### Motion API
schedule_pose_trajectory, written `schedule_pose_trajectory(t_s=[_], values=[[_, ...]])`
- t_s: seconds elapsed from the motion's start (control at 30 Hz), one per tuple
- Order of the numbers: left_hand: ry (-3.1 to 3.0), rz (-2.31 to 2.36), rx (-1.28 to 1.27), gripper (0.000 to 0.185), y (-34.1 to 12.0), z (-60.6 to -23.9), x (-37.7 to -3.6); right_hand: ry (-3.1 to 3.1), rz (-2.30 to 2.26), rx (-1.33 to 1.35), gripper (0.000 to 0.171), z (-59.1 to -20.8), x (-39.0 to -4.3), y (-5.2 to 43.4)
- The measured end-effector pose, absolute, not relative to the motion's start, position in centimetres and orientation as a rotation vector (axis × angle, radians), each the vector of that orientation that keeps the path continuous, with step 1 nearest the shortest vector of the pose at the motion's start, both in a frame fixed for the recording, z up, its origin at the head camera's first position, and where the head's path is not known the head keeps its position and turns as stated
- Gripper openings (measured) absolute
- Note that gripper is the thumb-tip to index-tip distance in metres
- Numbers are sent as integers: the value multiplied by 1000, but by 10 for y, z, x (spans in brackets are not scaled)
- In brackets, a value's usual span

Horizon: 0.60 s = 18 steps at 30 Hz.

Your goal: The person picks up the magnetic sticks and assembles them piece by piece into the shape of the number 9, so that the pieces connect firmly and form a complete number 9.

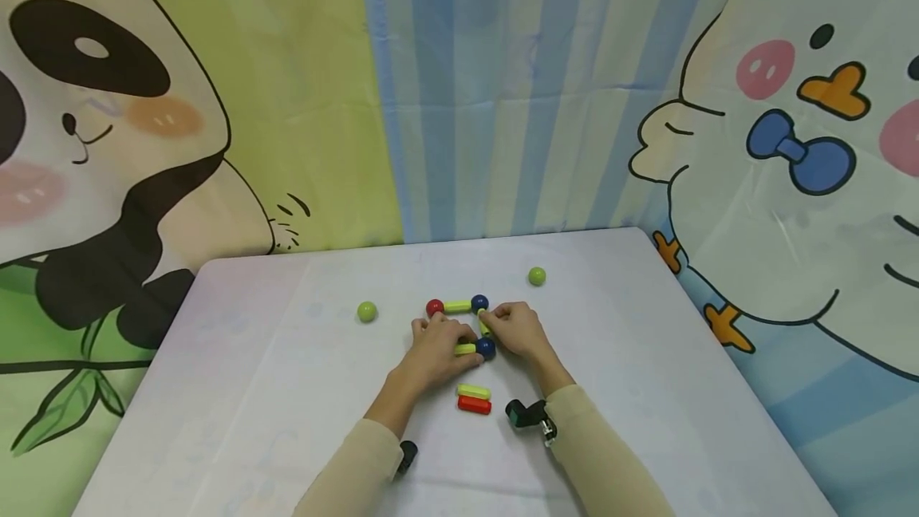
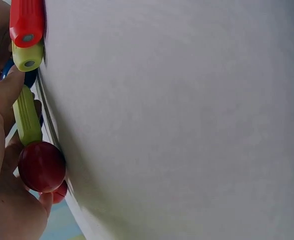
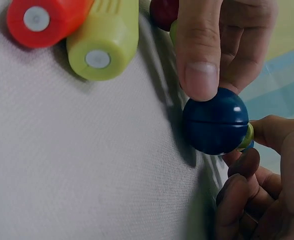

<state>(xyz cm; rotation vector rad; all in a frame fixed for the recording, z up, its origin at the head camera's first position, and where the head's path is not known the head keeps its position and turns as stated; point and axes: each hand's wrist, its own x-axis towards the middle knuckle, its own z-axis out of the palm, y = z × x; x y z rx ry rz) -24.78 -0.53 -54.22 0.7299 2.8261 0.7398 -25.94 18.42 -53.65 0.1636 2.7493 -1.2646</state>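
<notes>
Head view, and it's all happening mid-table: the left hand (image 1: 436, 345) is closed in a pinch, thumb on the near blue ball (image 1: 485, 348), fingers curled behind it. Opposite, the right hand (image 1: 518, 329) nips the yellow-green side rod (image 1: 484, 329) between thumb and forefinger, the other fingers folded in. That rod spans the gap between the near blue ball and the far blue ball (image 1: 479, 303), and from the latter the back rod (image 1: 457, 306) runs left to the far red ball (image 1: 434, 307). The front rod (image 1: 465, 349) leaves the near blue ball under the left hand, and the left wrist view catches its other end at the near red ball (image 2: 42, 166). (Whether every joint is properly seated, I can't tell from here!) Closer to the person, a loose yellow-green rod (image 1: 474, 392) lies alongside a red rod (image 1: 474, 404) on the white table (image 1: 287, 421). Two green balls sit apart beyond the hands, one off left (image 1: 367, 311), one farther back on the right (image 1: 537, 276).
</notes>
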Motion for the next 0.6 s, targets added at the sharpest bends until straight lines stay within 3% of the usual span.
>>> schedule_pose_trajectory(t_s=[0.6], values=[[2755,842,720,32,-11,-542,-249,2742,-1226,157,35,-536,-259,183]])
